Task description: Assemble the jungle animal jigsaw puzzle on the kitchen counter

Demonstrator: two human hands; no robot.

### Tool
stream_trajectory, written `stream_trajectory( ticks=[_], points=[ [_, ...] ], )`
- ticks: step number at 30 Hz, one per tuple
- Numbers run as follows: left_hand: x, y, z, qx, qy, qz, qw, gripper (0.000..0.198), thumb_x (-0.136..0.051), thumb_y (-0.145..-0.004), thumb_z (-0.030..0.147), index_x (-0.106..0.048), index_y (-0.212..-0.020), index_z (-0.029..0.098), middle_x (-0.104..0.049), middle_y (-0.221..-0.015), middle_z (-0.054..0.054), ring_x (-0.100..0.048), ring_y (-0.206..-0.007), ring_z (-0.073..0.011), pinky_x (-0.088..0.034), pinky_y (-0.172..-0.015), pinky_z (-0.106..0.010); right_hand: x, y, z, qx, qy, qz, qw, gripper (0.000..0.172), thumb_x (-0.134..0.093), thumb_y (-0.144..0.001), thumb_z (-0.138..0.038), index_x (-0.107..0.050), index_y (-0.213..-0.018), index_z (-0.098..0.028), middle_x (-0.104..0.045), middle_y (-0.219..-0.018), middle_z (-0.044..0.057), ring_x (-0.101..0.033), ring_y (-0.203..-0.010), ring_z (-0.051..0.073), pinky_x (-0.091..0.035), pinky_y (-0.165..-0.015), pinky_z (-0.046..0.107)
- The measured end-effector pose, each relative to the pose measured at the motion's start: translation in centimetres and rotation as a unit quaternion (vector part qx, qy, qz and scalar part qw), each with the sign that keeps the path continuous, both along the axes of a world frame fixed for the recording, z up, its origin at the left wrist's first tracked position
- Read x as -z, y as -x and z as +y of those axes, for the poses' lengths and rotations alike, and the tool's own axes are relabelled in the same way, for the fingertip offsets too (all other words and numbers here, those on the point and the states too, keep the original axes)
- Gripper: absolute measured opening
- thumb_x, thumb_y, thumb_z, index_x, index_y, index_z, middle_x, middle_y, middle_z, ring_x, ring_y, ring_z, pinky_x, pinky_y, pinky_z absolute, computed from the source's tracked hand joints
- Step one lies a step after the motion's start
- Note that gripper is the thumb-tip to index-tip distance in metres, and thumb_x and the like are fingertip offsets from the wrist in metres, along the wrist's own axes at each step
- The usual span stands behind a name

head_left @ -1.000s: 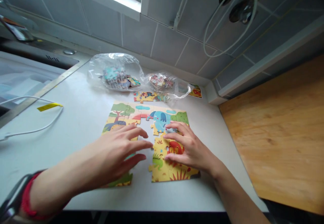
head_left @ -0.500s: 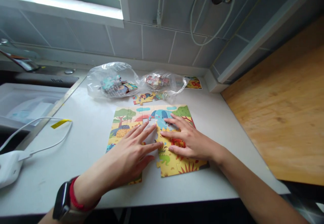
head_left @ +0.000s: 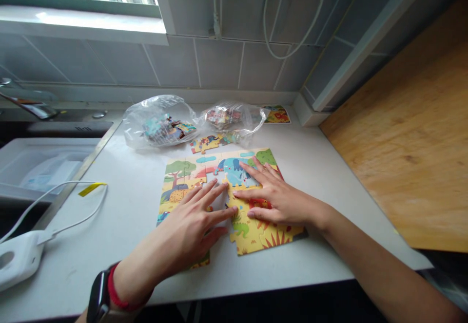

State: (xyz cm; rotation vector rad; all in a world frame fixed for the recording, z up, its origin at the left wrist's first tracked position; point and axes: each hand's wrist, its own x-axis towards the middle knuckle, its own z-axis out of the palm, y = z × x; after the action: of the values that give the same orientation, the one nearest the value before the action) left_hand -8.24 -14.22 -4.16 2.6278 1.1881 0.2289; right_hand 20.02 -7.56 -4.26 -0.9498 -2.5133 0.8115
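A partly joined animal jigsaw puzzle (head_left: pixel 252 240) lies flat on the white counter, with a gap down its middle where the counter shows through. My left hand (head_left: pixel 197 220) is spread over the gap and the left section, its fingertips at the edge of the right section. My right hand (head_left: pixel 274 194) lies with fingers spread on the right section, over the lion and beside the blue elephant. Neither hand grips anything. Just behind the puzzle is a small group of puzzle pieces (head_left: pixel 208 142). Part of the left section is hidden under my left hand.
Two clear plastic bags with pieces, a left one (head_left: pixel 157 125) and a right one (head_left: pixel 234 118), sit at the back. Behind them is a picture card (head_left: pixel 277 115). A white power strip (head_left: pixel 18 259) with a cable lies left, near the sink tray (head_left: pixel 44 142). A wooden panel (head_left: pixel 409 142) stands right.
The camera view has shifted slightly. My right fingers have shifted a little on the right section, showing more of the elephant. My left hand stays nearly in place.
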Motion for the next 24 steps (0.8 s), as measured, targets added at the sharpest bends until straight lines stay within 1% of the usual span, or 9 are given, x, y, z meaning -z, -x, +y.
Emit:
stream_trajectory(
  ticks=[4, 7, 10, 12, 16, 20, 22, 24],
  points=[
    [0.1, 0.0, 0.0, -0.005, -0.002, -0.001, 1.0, 0.05, -0.068, -0.096, 0.025, -0.063, -0.143, 0.042, -0.037, -0.169, -0.008, -0.036, -0.154, -0.0414, -0.042, -0.12, -0.063, 0.0, 0.0, 0.0, -0.002, 0.009, -0.013, 1.0, 0.047, -0.087, -0.082, -0.038, -0.076, -0.128, -0.043, -0.035, -0.17, -0.003, -0.031, -0.156, 0.045, -0.019, -0.125, 0.072],
    [0.3, 0.1, 0.0, -0.004, -0.006, -0.006, 1.0, 0.048, -0.068, -0.096, 0.026, -0.064, -0.142, 0.041, -0.038, -0.169, -0.007, -0.034, -0.155, -0.0412, -0.041, -0.12, -0.062, -0.2, -0.1, 0.2, -0.002, 0.002, -0.016, 1.0, 0.051, -0.089, -0.081, -0.039, -0.075, -0.129, -0.042, -0.037, -0.17, -0.002, -0.028, -0.158, 0.044, -0.018, -0.125, 0.072],
    [0.2, 0.1, 0.2, -0.004, -0.008, -0.017, 1.0, 0.043, -0.065, -0.099, 0.027, -0.065, -0.14, 0.039, -0.043, -0.165, -0.007, -0.038, -0.154, -0.0387, -0.043, -0.12, -0.061, -0.1, -0.4, 0.7, 0.022, -0.003, 0.009, 1.0, 0.054, -0.086, -0.084, -0.041, -0.071, -0.136, -0.04, -0.04, -0.168, 0.0, -0.026, -0.159, 0.04, -0.023, -0.126, 0.069],
    [0.0, 0.1, 0.4, -0.013, -0.008, -0.029, 0.999, 0.038, -0.063, -0.1, 0.028, -0.066, -0.137, 0.037, -0.049, -0.161, -0.006, -0.042, -0.151, -0.036, -0.045, -0.119, -0.059, 0.1, -0.7, 1.1, 0.053, -0.006, 0.039, 0.998, 0.05, -0.08, -0.089, -0.041, -0.07, -0.138, -0.037, -0.046, -0.165, 0.002, -0.028, -0.159, 0.038, -0.028, -0.125, 0.067],
    [-0.5, -0.1, 1.0, -0.023, -0.009, -0.058, 0.998, 0.03, -0.061, -0.101, 0.027, -0.068, -0.13, 0.031, -0.06, -0.147, -0.007, -0.053, -0.142, -0.0311, -0.049, -0.116, -0.055, 0.9, -1.1, 2.2, 0.111, -0.03, 0.091, 0.989, 0.035, -0.073, -0.094, -0.039, -0.076, -0.128, -0.031, -0.062, -0.15, 0.006, -0.042, -0.153, 0.036, -0.034, -0.124, 0.064],
    [-0.9, 0.0, 1.5, -0.027, -0.017, -0.101, 0.994, 0.024, -0.055, -0.104, 0.027, -0.069, -0.123, 0.025, -0.068, -0.134, -0.01, -0.063, -0.128, -0.0269, -0.054, -0.109, -0.051, 1.6, -1.8, 3.4, 0.159, -0.051, 0.127, 0.978, 0.027, -0.071, -0.093, -0.033, -0.08, -0.118, -0.028, -0.069, -0.135, 0.008, -0.058, -0.136, 0.031, -0.049, -0.115, 0.054],
    [-0.9, 0.2, 1.8, -0.055, -0.022, -0.113, 0.992, 0.023, -0.055, -0.104, 0.027, -0.069, -0.122, 0.023, -0.069, -0.131, -0.011, -0.064, -0.126, -0.027, -0.055, -0.108, -0.051, 1.9, -2.2, 4.0, 0.179, -0.06, 0.141, 0.972, 0.025, -0.071, -0.092, -0.032, -0.081, -0.114, -0.027, -0.071, -0.129, 0.009, -0.063, -0.126, 0.029, -0.051, -0.112, 0.052],
    [-1.0, 0.5, 2.4, -0.09, -0.025, -0.109, 0.99, 0.025, -0.056, -0.104, 0.028, -0.068, -0.125, 0.023, -0.068, -0.133, -0.012, -0.064, -0.126, -0.028, -0.055, -0.107, -0.053, 2.2, -2.6, 4.5, 0.199, -0.066, 0.156, 0.965, 0.022, -0.071, -0.091, -0.031, -0.081, -0.11, -0.026, -0.073, -0.122, 0.008, -0.066, -0.118, 0.028, -0.051, -0.11, 0.051]
  ],
)
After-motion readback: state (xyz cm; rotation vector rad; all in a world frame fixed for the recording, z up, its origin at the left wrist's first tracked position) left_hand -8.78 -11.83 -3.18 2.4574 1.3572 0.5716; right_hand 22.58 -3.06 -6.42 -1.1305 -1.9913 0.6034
